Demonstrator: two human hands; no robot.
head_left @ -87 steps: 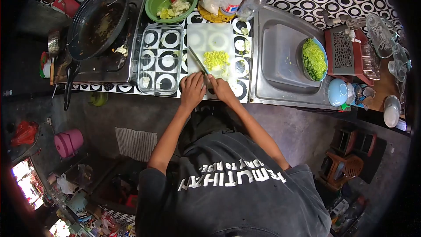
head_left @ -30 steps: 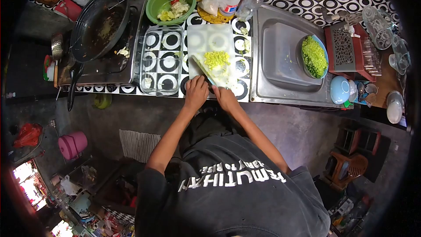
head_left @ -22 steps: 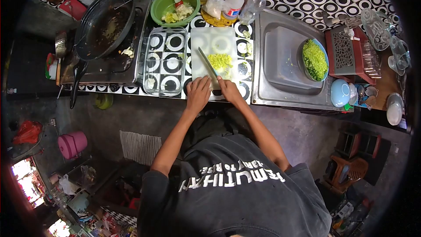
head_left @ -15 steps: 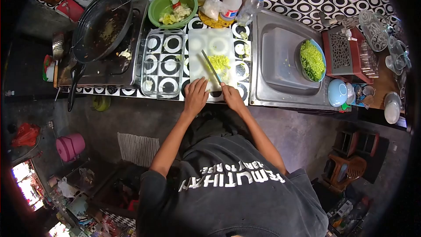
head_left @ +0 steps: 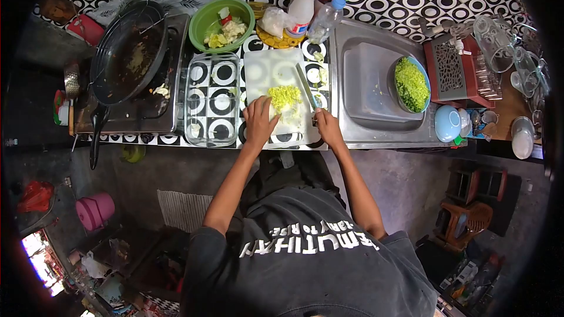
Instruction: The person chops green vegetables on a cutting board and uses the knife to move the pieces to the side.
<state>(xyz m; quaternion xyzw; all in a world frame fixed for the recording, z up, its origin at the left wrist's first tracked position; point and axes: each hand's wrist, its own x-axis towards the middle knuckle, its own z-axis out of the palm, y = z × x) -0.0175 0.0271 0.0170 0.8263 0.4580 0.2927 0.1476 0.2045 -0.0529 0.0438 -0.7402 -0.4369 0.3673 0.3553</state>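
R grip wrapped rnd knife; chopped veg btwn, nr spread L grip.

The knife is in the right hand, its long, narrow grey blade pointing away from the person and slanting left, tip over the right side of the board. I see pale yellow-green chopped greens in a small, loose heap mid-board, the left hand at its near edge, with stray bits around. The cutting board itself is whitish, rectangular, see-through enough to show dark rings beneath, and lies flat
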